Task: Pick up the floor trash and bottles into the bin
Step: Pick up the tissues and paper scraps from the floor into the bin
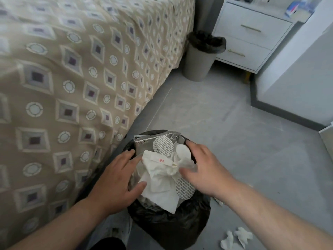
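- Two crumpled tissues (236, 239) are seen on the floor (234, 127), behind and to the right of the right fingers (191, 144). No bottle is in view.
- The bin (171, 226), lined with a black bag, is filled above its rim, and its paper heap (160, 184) is held under both sets of fingers.
- The left hand (115, 177) is laid flat on the heap's left side, with its fingers (126, 156) spread and nothing pinched. The right hand (203, 170) is laid over the right side, its fingers likewise spread.
- If the heap is pressed unevenly, paper may be squeezed out over the rim between the hands. The round seals (163, 146) and the foil pouch (144, 139), just beyond the fingertips, may be tipped onto the floor. The thin bag could also be dragged off the rim.
- The bed (72, 87) is found close beside the left fingers, so room on that side is restricted.
- Well beyond the fingers, a second bin (200, 58) is stood between the bed and the drawers (248, 38).
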A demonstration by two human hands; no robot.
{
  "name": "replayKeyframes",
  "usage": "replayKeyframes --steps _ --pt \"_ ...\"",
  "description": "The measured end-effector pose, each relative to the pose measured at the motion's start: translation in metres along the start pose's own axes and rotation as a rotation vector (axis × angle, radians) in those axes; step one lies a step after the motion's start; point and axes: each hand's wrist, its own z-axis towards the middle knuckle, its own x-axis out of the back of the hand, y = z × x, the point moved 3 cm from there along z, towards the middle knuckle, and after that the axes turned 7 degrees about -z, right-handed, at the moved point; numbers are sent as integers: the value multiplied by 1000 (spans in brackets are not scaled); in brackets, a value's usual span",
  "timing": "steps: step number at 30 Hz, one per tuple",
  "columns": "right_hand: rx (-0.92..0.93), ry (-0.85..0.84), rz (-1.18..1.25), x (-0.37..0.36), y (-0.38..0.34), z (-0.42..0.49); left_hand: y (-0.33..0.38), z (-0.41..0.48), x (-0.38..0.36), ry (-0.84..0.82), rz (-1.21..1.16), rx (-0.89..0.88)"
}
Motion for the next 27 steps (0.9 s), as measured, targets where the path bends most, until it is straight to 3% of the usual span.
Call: replayKeyframes --steps 5,17,21,24,27 --pt "75 -188 -73 -26 -4 -7 -8 -4 -4 -72 28 66" --pt "-77 -434 -32 -99 -31 14 -13 -5 -13 -72 80 10" --pt "-57 -321 116 -56 -24 11 -15 -2 -7 -52 85 -76" --pt "-100 -191 391 -4 -2 2 -1 6 6 -21 13 -101" --pt "-168 -129 664 44 33 -23 44 19 23 -19 -27 -241"
